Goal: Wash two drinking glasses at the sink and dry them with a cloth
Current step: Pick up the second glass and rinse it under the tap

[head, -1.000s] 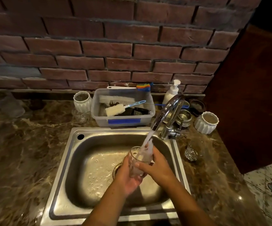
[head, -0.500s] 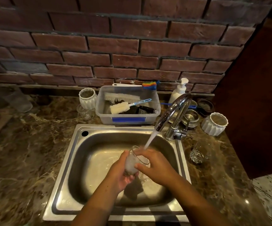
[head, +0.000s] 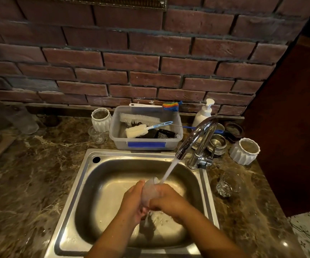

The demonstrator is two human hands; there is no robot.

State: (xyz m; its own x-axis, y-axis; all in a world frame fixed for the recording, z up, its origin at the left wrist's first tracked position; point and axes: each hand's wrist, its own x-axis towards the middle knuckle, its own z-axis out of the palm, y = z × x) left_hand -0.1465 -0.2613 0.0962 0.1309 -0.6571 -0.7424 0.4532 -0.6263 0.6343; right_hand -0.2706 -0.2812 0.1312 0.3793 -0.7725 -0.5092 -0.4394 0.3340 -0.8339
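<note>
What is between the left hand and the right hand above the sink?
In the head view, a drinking glass lies between them: the left hand and the right hand both hold it under the running tap.

Sink basin (head: 102, 192) open at left, faucet spout (head: 194, 138) arching over back right, brush tub (head: 118, 140) lining rear rim

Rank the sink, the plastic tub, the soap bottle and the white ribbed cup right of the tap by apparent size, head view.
1. sink
2. plastic tub
3. white ribbed cup and soap bottle: too close to rank; the bottle sits farther back, partly behind the tap.
</note>
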